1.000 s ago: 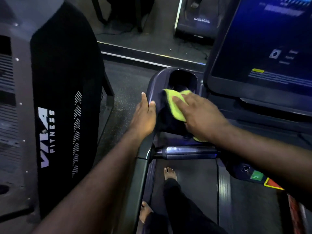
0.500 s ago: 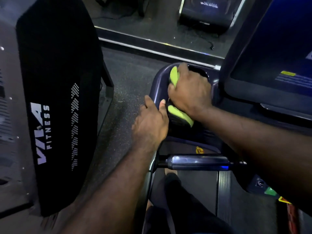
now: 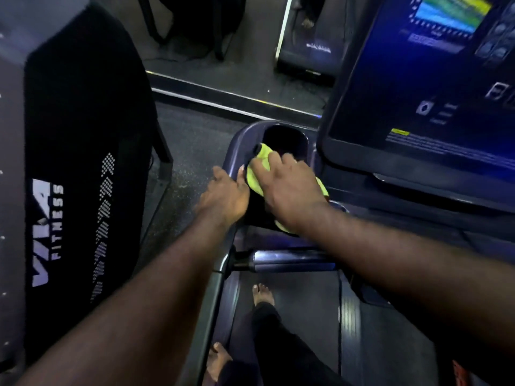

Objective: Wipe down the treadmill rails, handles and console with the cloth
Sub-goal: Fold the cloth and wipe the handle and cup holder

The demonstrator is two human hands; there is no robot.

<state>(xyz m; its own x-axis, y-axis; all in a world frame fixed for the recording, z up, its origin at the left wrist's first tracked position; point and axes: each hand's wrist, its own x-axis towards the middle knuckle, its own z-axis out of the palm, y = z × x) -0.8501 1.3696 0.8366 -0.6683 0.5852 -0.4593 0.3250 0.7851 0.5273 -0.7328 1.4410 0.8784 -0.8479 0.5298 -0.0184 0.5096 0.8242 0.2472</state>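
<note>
Our right grip (image 3: 287,190) lies flat on the yellow cloth (image 3: 260,165) and presses it on the edge of the cup holder (image 3: 242,140), just left of the console (image 3: 418,121). Our left grip (image 3: 225,196) rests flat on the edge beside it, holding nothing. We should push hard, rub round the whole edge, then dip inside the holder too.

Single head-worn wide-angle view, looking forward and down, close over treadmill console (image 3: 418,168)
</note>
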